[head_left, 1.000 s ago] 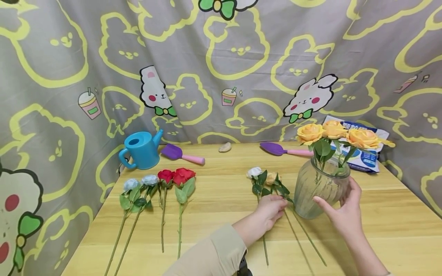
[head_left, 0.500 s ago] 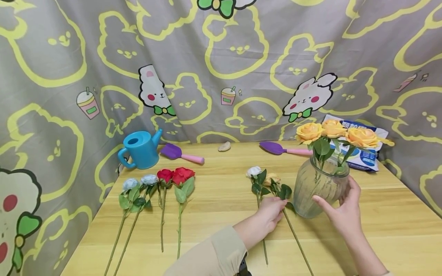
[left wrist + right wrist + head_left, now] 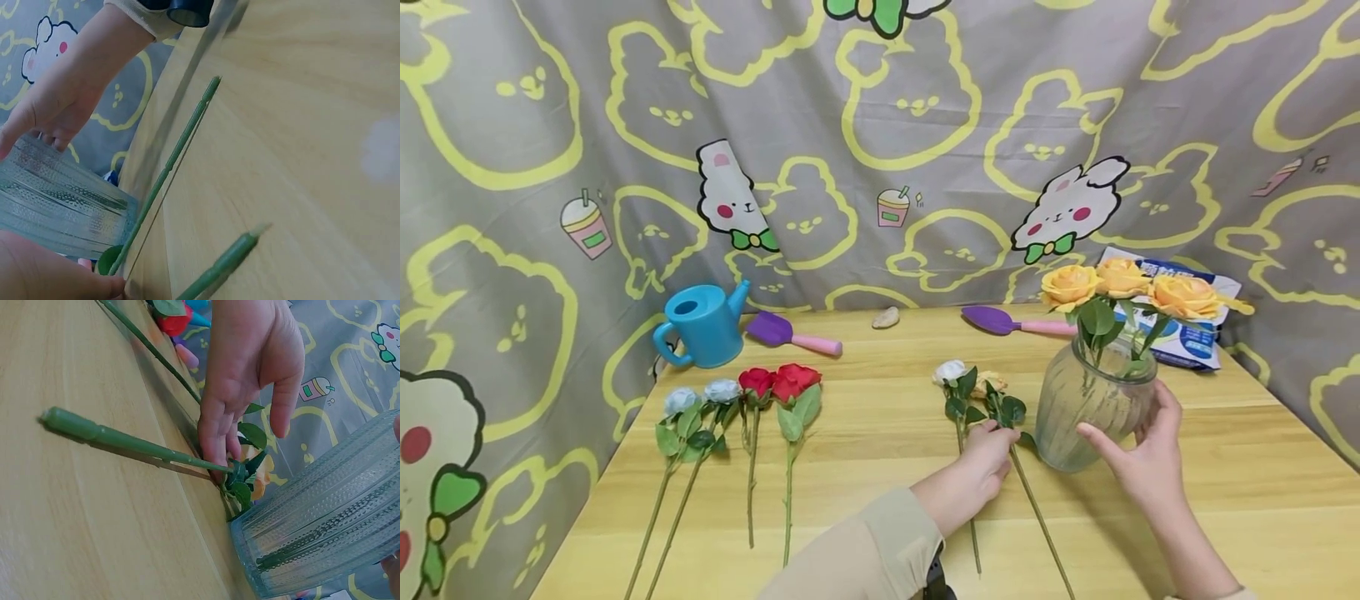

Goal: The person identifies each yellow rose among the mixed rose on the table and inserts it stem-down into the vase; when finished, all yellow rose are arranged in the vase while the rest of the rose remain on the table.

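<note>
My right hand [image 3: 1150, 462] grips the ribbed clear glass vase [image 3: 1078, 412] at the right, thumb in front and fingers round its side. Several yellow-orange roses [image 3: 1183, 296] stand in it. Beside the vase, my left hand [image 3: 973, 471] is low over the table, its fingertips touching the stem of a pale yellow rose [image 3: 990, 382]. The right wrist view shows that left thumb held apart from the extended fingers, next to the rose's green stem [image 3: 131, 444]. A white rose [image 3: 951, 372] lies just left, its stem passing partly under my left hand.
Two pale blue roses [image 3: 682, 401] and two red roses [image 3: 796, 382] lie on the left. Along the back are a blue watering can [image 3: 711, 329], two purple toy trowels [image 3: 771, 328], a stone [image 3: 886, 317] and a blue-white bag [image 3: 1195, 342]. A patterned curtain [image 3: 917, 83] hangs behind.
The lower end of the pale yellow rose's stem has swung left, away from beneath the vase side. My left hand has barely shifted, and the vase stays in my right hand.
</note>
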`<state>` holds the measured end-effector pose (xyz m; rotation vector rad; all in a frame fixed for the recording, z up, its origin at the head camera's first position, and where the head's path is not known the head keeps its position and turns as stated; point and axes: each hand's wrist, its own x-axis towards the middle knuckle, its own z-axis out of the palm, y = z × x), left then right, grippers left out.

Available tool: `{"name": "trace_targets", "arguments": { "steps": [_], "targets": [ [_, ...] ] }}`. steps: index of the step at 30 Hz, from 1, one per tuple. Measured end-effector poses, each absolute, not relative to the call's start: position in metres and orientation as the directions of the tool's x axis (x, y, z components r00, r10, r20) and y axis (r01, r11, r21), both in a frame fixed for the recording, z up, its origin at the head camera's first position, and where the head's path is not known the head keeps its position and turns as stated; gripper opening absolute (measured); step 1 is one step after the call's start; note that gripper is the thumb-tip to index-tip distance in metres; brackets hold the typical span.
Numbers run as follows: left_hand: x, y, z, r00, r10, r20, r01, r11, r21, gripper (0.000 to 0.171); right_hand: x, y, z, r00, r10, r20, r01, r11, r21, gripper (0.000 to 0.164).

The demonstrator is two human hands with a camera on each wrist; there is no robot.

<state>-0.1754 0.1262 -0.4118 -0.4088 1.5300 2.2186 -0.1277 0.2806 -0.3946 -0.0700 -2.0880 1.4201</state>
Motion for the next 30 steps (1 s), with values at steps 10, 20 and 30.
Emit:
{"name": "trace_targets", "arguments": {
  "steps": [10,20,30],
  "targets": [
    [-0.179,0.131,-0.416,-0.889,0.178,-0.422,-0.456,-0.416,0.786,0.055,-0.128,0.28,-0.396,-0.812,0.373,0.449,-0.285,0.417,-0.863,0.102],
    [-0.174,0.129,-0.408,-0.887,0.253,-0.385,-0.46,-0.541,0.704,0.029,-0.129,0.28,-0.396,-0.812,0.377,0.446,-0.281,0.419,-0.864,0.101],
    [-0.175,0.101,-0.368,-0.896,0.328,-0.3,-0.441,-0.577,0.688,0.009,-0.129,0.28,-0.396,-0.816,0.366,0.447,-0.283,0.421,-0.861,0.101]
  ]
}}
